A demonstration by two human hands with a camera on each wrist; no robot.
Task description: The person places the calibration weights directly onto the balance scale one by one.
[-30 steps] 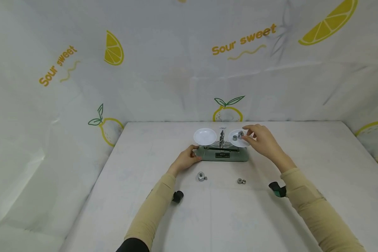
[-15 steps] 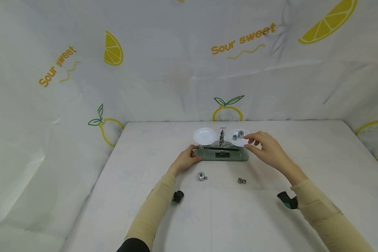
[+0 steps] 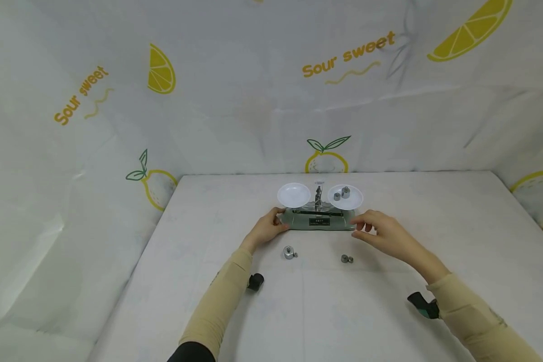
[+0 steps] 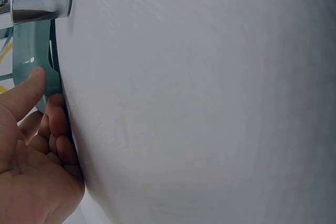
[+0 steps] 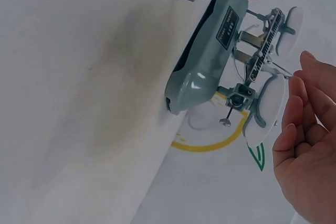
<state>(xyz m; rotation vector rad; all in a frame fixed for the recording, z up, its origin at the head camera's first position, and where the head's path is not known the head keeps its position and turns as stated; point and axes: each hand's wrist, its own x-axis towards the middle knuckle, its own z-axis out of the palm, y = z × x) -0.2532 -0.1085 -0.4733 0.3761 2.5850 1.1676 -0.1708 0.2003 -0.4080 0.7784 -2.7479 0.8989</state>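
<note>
A grey-green balance scale [image 3: 319,219] stands mid-table with two white pans. The left pan [image 3: 294,195] is bare. The right pan [image 3: 352,202] carries two small metal weights [image 3: 345,192]. My left hand [image 3: 268,229] grips the left end of the scale's base [image 4: 32,51], thumb on its front face. My right hand [image 3: 382,234] hovers by the base's right end with relaxed fingers and holds nothing; the right wrist view shows this hand [image 5: 304,150] beside the right pan [image 5: 269,109], apart from it.
Two groups of loose metal weights lie in front of the scale, one on the left [image 3: 289,253] and one on the right [image 3: 346,259]. A lemon-print cloth backdrop [image 3: 253,90] walls in the white table [image 3: 434,226] at the back and sides.
My right hand has let go of a weight on the right pan and drawn back down to the base's right end. The left hand has not moved.
</note>
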